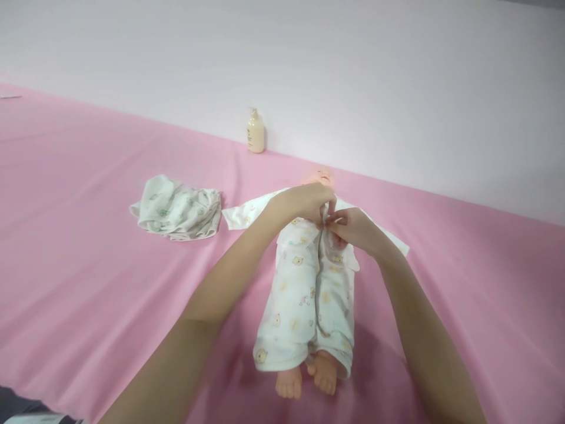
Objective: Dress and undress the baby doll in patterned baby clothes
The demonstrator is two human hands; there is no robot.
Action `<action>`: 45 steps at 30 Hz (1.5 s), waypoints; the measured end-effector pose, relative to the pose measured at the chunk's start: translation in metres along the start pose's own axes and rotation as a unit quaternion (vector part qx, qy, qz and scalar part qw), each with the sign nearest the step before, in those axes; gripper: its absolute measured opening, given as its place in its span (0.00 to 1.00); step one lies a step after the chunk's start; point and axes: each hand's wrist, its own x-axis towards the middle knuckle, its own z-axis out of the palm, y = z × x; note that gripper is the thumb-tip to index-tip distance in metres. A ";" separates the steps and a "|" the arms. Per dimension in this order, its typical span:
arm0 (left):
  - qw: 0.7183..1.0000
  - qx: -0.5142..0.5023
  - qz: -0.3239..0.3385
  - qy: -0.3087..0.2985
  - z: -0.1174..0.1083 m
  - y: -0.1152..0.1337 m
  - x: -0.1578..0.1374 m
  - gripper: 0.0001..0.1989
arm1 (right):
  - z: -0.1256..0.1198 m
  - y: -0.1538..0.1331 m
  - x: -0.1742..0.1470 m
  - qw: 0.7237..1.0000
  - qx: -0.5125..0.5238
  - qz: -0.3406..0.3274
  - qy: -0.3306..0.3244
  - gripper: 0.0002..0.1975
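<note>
A baby doll [324, 178] lies on its back, feet toward me, head toward the wall. It wears a white long-sleeved baby shirt [260, 207] with a bear print and matching trousers [293, 294]; its bare feet stick out below. Over the doll's chest, my left hand [316, 200] pinches the front of the shirt. Close against it, my right hand [351, 229] is also closed on the shirt front, thumb and fingers together. The exact bit of cloth between the fingertips is too small to make out. Both sleeves spread out sideways.
A crumpled white cloth [176, 209] with a green print lies left of the doll. Near the wall [397, 88] stands a cream pump bottle [255, 132]. Pink sheeting [88, 247] covers the surface, and a small white object [11, 96] lies at the far left.
</note>
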 end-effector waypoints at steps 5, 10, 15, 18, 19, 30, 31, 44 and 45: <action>0.999 -0.016 0.033 0.028 0.001 -0.006 0.000 0.07 | -0.002 -0.001 0.002 0.996 0.082 0.030 -0.009 0.03; 0.996 -0.017 0.066 0.053 0.001 -0.009 0.001 0.05 | -0.005 0.004 0.007 0.990 0.134 0.031 -0.024 0.03; 0.995 -0.039 0.080 0.040 -0.001 -0.010 -0.001 0.14 | -0.005 0.009 0.012 0.970 0.237 0.025 -0.051 0.12; 0.994 -0.043 0.090 0.044 -0.002 -0.012 -0.001 0.16 | -0.004 0.011 0.013 0.958 0.281 0.031 -0.049 0.13; 0.994 -0.042 0.091 0.046 -0.002 -0.012 -0.001 0.16 | -0.004 0.011 0.013 0.957 0.286 0.035 -0.046 0.13; 0.994 -0.012 0.073 0.084 -0.001 -0.009 0.000 0.12 | -0.004 0.013 0.014 0.943 0.327 0.047 -0.050 0.19; 0.993 -0.003 0.074 0.096 0.000 -0.008 0.000 0.13 | -0.003 0.012 0.014 0.944 0.324 0.046 -0.042 0.19; 0.985 0.065 0.081 0.138 0.005 -0.009 0.006 0.11 | 0.006 0.012 0.020 0.966 0.257 0.012 0.040 0.04; 0.985 0.064 0.082 0.136 0.005 -0.009 0.006 0.10 | 0.004 0.012 0.020 0.968 0.250 0.012 0.036 0.04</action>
